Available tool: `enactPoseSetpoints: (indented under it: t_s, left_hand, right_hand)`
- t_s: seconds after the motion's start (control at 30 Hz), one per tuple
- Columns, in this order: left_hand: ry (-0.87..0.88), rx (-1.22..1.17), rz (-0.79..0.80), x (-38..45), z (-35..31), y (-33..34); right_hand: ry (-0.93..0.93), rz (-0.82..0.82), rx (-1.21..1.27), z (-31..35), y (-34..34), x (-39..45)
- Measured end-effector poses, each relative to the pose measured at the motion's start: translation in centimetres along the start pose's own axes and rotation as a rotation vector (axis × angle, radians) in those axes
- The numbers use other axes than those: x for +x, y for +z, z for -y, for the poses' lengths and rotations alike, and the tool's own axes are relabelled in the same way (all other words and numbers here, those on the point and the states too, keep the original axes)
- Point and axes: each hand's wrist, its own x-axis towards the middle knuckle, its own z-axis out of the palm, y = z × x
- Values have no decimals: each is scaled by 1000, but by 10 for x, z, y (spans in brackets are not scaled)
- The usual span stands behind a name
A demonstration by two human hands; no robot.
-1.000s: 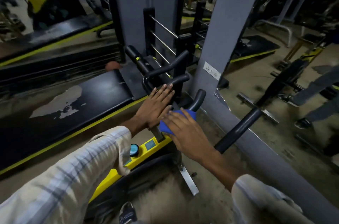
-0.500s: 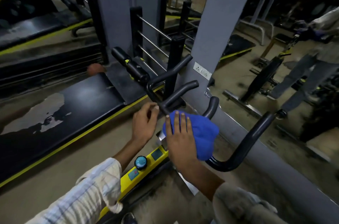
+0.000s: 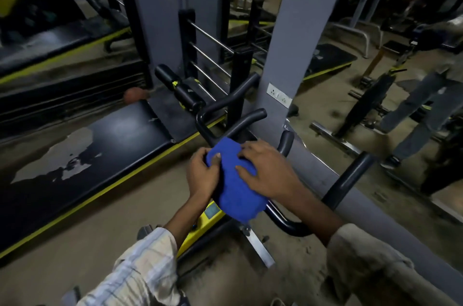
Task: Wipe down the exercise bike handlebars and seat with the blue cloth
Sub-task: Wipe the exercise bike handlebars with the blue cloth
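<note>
Blue cloth (image 3: 234, 180) bunched over the middle of the handlebars (image 3: 246, 121), pinched between both hands; left hand (image 3: 203, 175) at its 9 o'clock, thumb and fingers closed on the edge; right hand (image 3: 269, 171) at its 3 o'clock, fingers spread and pressed down on top. Deep blue, fuzzy, crumpled into a mound, lower end hanging over the yellow console (image 3: 209, 215). Black curved bars jutting out toward 12 and 4 o'clock; grey pillar (image 3: 283, 42) with a wall socket (image 3: 279, 95) at 1 o'clock; worn black bench (image 3: 105, 140) at 9 o'clock; mirror (image 3: 375, 67) at 3 o'clock; centre of the bars hidden beneath cloth and hands.
</note>
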Motion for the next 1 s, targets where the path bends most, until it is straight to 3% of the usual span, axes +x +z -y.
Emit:
enactPoseSetpoints:
  t_s: [0.1, 0.2, 0.33, 0.47, 0.73, 0.9, 1.0]
  left_hand:
    - [103, 331, -223, -27, -11, 23]
    - [114, 281, -273, -60, -24, 58]
    - [-107, 297, -165, -68, -37, 89]
    - [-189, 309, -188, -56, -42, 88]
    - [-173, 244, -295, -48, -43, 96]
    - [-130, 304, -512, -20, -55, 99]
    - [-44, 329, -563, 0, -68, 98]
  right_hand:
    - [-33, -40, 26, -22, -6, -1]
    - [-78, -40, 75, -41, -8, -7]
    - [-227, 43, -15, -62, -13, -4]
    - [-295, 98, -106, -73, -32, 3]
    - [-432, 272, -161, -89, -53, 53]
    - [-490, 257, -209, -98, -52, 71]
    - [-507, 234, -258, -101, -59, 84]
